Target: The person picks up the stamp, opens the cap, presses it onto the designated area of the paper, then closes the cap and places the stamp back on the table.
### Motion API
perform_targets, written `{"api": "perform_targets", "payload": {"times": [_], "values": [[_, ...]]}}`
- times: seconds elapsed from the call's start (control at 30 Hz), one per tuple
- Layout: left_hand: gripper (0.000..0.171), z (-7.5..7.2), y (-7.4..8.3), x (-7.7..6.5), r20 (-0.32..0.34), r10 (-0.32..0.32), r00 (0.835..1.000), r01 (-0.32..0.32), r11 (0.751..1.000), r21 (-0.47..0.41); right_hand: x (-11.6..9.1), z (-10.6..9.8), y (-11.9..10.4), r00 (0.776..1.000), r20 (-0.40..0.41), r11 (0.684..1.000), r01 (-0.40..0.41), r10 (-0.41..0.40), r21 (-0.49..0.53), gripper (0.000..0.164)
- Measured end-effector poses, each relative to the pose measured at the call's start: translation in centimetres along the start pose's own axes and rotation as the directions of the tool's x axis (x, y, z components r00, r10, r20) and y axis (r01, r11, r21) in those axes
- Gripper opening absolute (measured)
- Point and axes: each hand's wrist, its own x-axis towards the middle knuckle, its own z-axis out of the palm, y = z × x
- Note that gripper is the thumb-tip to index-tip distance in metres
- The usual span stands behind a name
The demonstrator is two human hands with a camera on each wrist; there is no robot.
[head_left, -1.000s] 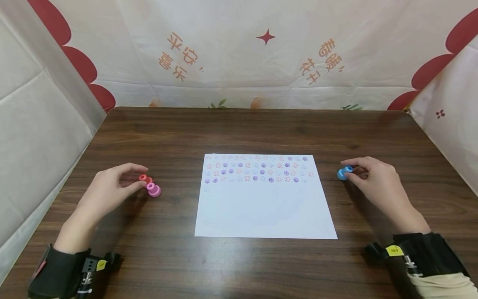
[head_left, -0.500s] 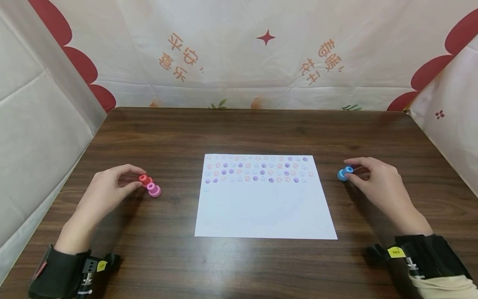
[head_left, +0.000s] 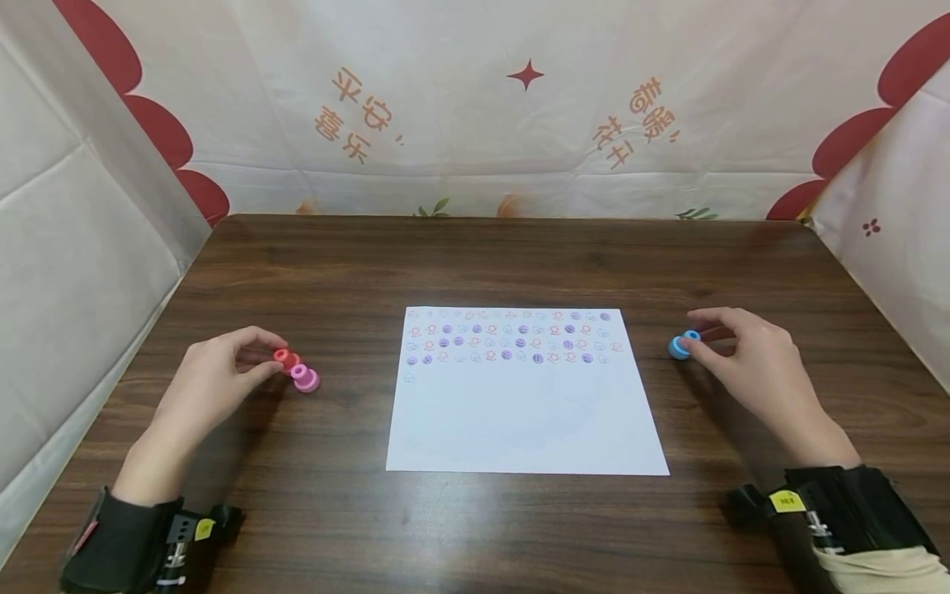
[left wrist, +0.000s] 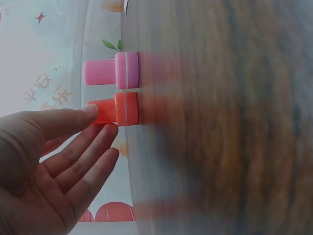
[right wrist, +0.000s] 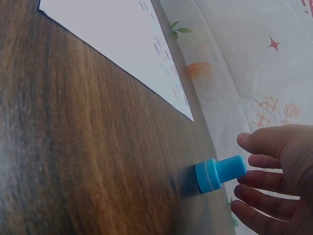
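Observation:
On the table's left side, my left hand (head_left: 215, 375) pinches a red stamp (left wrist: 106, 111) by its narrow handle between thumb and fingers. A pink stamp (head_left: 304, 379) stands upright right beside the red one, its wide base down. Over on the right, my right hand (head_left: 750, 355) is around a blue stamp (right wrist: 220, 174), which stands on its base. In the right wrist view its thumb is apart from the handle and the fingers are loosely spread. Between the hands lies a white sheet of paper (head_left: 527, 421) with rows of small purple, red and blue prints.
The dark wooden table (head_left: 475, 264) reaches back to a white cloth (head_left: 460, 124) printed with orange characters and red scallops. Black bands with small cameras sit on both wrists, the left band (head_left: 122, 540) and the right band (head_left: 853, 507).
My right fingers have loosened and drawn back slightly from the blue stamp. The left fingertips have come in closer on the red stamp, which has shifted slightly. The pink stamp and paper stay put.

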Motion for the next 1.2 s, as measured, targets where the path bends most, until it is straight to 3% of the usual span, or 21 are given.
{"api": "perform_targets", "payload": {"times": [0.4, 0.83, 1.2], "values": [[0.025, 0.0, 0.3, -0.2, -0.037, 0.031, 0.999, -0.03, 0.999, 0.018, 0.1, 0.1, 0.0, 1.0, -0.005, 1.0, -0.003, 0.003, 0.018, 0.041], [0.027, -0.8, 0.4, 0.0, -0.109, -0.009, 0.994, 0.012, 1.0, 0.029, 0.3, -0.3, -0.8, 1.0, -0.018, 0.999, 0.019, -0.018, 0.037, 0.041], [0.027, -1.1, 2.1, 0.7, -0.202, 0.019, 0.979, -0.023, 1.0, -0.018, 0.7, -0.6, -2.2, 0.997, -0.059, 0.998, 0.061, -0.059, 0.031, 0.041]]}}
